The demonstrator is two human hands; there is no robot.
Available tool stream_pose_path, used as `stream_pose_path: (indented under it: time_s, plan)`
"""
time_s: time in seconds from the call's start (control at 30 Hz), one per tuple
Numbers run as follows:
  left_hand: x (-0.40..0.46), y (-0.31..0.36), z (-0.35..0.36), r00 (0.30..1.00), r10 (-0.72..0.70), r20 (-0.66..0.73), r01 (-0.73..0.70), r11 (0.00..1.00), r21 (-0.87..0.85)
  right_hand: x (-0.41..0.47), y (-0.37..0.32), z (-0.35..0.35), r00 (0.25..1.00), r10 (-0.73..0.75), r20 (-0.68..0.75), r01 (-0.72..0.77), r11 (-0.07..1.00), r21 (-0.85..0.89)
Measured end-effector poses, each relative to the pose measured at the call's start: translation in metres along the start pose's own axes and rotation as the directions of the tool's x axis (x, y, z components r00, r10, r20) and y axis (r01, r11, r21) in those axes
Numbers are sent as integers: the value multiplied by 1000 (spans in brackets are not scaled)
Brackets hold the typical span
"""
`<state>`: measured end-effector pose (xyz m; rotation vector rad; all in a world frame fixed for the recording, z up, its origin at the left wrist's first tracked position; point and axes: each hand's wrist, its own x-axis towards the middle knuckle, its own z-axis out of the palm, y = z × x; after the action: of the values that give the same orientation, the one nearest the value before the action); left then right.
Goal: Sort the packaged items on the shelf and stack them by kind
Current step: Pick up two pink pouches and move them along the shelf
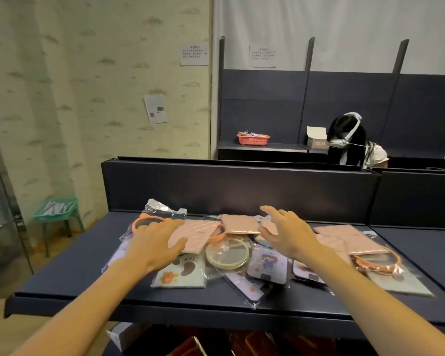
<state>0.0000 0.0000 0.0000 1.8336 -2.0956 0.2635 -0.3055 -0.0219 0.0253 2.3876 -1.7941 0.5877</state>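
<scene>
Two bare hands reach over a loose pile of packaged items (231, 253) lying mid-way along the dark shelf (70, 273). The left hand (156, 242) lies flat, fingers spread, on a pink packet (195, 236). The right hand (287, 233) hovers open, thumb touching another pink packet (239, 223), gripping nothing.

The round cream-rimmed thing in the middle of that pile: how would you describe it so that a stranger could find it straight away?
Start at the dark blue shelf and its heap of bagged goods. Between the left hand and the right hand lies a pale hoop in clear plastic. Its rim is cream, while the other hoops are orange.
</scene>
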Motion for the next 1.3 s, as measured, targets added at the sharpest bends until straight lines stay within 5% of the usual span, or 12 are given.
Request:
stream_pose_path:
  time_s: [0.6,1.17,1.3]
  plan:
    - [36,-15,43,985,-76,158,66,996,68,48,14,50,995,61,77,-65,997,48]
    - [44,-9,48,957,-214,198,241,962,-127,86,10,78,936,180,303,-215,973,83]
    - [44,-9,50,951,-239,197,272,949,-161,87,11,77,929,177,326,-253,945,206]
